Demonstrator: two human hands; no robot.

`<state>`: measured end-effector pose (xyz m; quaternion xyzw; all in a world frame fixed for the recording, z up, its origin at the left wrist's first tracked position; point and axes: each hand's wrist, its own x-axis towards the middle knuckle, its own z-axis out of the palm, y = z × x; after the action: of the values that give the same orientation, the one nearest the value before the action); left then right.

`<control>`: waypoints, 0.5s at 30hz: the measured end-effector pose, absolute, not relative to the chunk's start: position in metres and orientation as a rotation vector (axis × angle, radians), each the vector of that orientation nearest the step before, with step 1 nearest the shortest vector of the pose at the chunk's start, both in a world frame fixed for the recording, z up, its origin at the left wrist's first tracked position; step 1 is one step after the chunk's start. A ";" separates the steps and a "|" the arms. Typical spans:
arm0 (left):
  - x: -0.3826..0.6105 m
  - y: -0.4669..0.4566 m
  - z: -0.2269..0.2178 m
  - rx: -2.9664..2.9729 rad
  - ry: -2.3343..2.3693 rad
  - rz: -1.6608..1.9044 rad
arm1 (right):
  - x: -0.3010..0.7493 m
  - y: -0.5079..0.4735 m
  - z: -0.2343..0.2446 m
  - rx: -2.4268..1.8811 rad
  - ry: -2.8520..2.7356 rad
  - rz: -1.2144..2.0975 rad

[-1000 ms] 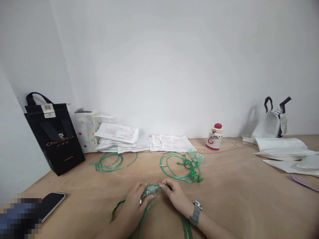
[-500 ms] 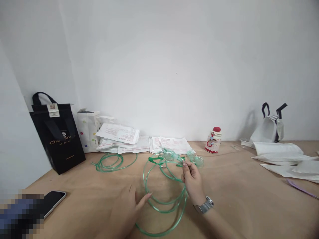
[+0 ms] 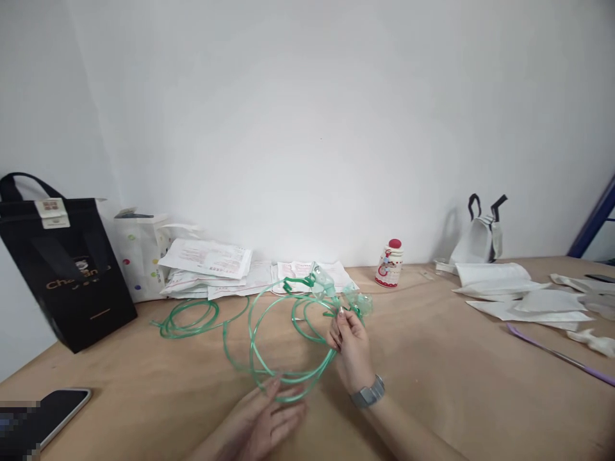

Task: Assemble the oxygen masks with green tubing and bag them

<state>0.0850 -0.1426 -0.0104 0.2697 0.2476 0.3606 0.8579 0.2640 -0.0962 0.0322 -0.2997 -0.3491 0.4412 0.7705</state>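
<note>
My right hand [image 3: 350, 336], wearing a metal-band watch, pinches the green tubing just below a clear oxygen mask [image 3: 323, 282]. The mask tilts up off the table. Below it hang wide loops of green tubing [image 3: 253, 342], their right side running down past my right fingers. My left hand [image 3: 271, 416] reaches to the bottom of the loops, slightly blurred, with thumb and fingers apart around the tubing; a firm grip does not show. Behind my right hand lies a second clear mask [image 3: 360, 301], partly covered. Another coil of green tubing [image 3: 187, 320] rests at the left.
White printed packets [image 3: 206, 259] are piled against the wall. A black bag [image 3: 72, 275] and a phone [image 3: 62, 416] are at the left. A red-capped bottle [image 3: 390, 266] stands at the back. Opened white wrappers [image 3: 523, 314] and a purple-ended rod [image 3: 552, 352] lie right.
My left hand has moved in under the tubing loops, whose lower part has risen. The mask has tilted more upright in my right hand's pinch. The view has turned to the right.
</note>
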 end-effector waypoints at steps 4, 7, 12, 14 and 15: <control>0.073 -0.125 -0.015 0.563 0.710 1.141 | 0.257 -0.097 0.019 -0.701 -0.832 1.131; 0.060 -0.115 -0.015 0.606 0.892 1.191 | 0.252 -0.099 0.010 -0.733 -0.914 1.316; 0.049 -0.109 -0.005 0.698 0.822 1.191 | 0.253 -0.101 0.008 -0.751 -1.072 1.622; 0.050 -0.109 0.000 0.750 0.839 1.239 | 0.255 -0.100 0.009 -0.771 -1.099 1.640; 0.051 -0.110 0.002 0.783 0.864 1.263 | 0.256 -0.100 0.009 -0.804 -1.110 1.610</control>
<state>0.0513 -0.1101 0.0017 0.3449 0.3806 0.5567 0.6529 0.2559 -0.0998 0.0091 -0.3312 -0.4571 0.6633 0.4913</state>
